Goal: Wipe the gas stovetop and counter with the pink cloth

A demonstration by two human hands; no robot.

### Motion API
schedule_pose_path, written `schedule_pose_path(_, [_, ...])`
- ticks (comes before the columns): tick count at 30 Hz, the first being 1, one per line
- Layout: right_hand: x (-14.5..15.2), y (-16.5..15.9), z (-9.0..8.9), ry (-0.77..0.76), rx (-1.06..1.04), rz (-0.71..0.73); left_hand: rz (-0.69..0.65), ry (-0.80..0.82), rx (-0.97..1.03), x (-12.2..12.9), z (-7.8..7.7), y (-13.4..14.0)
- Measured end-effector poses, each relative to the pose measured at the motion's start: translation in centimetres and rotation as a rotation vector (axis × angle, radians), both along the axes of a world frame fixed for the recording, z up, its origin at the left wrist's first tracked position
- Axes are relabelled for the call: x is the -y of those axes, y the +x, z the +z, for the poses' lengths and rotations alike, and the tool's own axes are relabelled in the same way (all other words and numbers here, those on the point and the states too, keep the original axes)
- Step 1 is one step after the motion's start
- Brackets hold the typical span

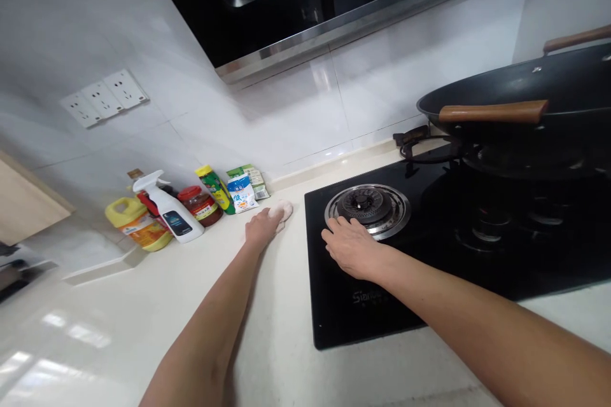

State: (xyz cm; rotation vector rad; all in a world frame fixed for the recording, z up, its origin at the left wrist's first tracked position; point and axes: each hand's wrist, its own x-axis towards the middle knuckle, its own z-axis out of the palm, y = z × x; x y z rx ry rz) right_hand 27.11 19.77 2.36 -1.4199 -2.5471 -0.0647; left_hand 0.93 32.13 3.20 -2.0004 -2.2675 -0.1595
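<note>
A person's 2 bare arms reach forward over a pale table (pixel 281 311) toward a tiled wall (pixel 296 124).

The left hand (pixel 260 227) is on the table, left of a black hob (pixel 329 305). It rests on a crumpled, pale cloth (pixel 285 208), which lies between the hob and a row of packages. Its fingers reach onto the cloth; I cannot tell whether they grip it or only press on it.

The right hand (pixel 351 246) is palm down over the left part of the hob. Its fingers are loosely bent and slightly apart, with nothing seen in them, at the near left edge of a shiny ring (pixel 402 206) around a burner (pixel 361 202). Whether they touch the ring is unclear.

The packages stand along the wall. From left: a yellow jug (pixel 138 224), a white spray bottle (pixel 174 211), a red-lidded jar (pixel 200 205), a green bottle (pixel 218 187) with a yellow cap, a blue and white packet (pixel 242 194), and a green packet (pixel 258 182) behind it.

At right, a large black wok (pixel 568 79) with 2 wooden handles sits over the hob. A dark hood (pixel 305 13) hangs above; 3 sockets (pixel 104 98) are on the wall at left.
</note>
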Motion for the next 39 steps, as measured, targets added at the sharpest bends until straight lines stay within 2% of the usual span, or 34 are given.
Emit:
schedule_pose_path(6, [0.0,0.1,-0.1,0.014,-0.006,0.012,0.04,0.026,0.028,1.7,-0.1,0.4])
schedule_pose_path(10, [0.0,0.1,-0.3,0.017,-0.051,0.012,0.027,0.03,0.033,4.0,-0.3,0.2])
schedule_pose_path(15, [-0.2,0.1,-0.8,0.046,-0.071,0.022,-0.017,0.03,0.034,8.8,-0.7,-0.2])
schedule_pose_path(24, [-0.2,0.2,-1.1,0.045,-0.058,0.024,-0.128,0.042,0.135,19.5,-1.2,-2.0])
schedule_pose_path(27, [-0.2,0.2,-1.2,0.043,-0.058,0.029,-0.176,0.037,0.168,21.8,-1.1,-2.7])
schedule_pose_path(29, [-0.2,0.1,-1.3,0.045,-0.056,0.027,-0.181,0.019,0.184,22.3,-0.9,-2.8])
schedule_pose_path(32, [0.0,-0.1,-1.3,0.042,-0.045,0.019,-0.172,0.005,0.201,21.5,-0.5,-2.8])
schedule_pose_path(39, [0.0,-0.1,-1.2,0.025,-0.061,0.015,-0.044,0.025,0.179,16.1,0.0,-3.2])
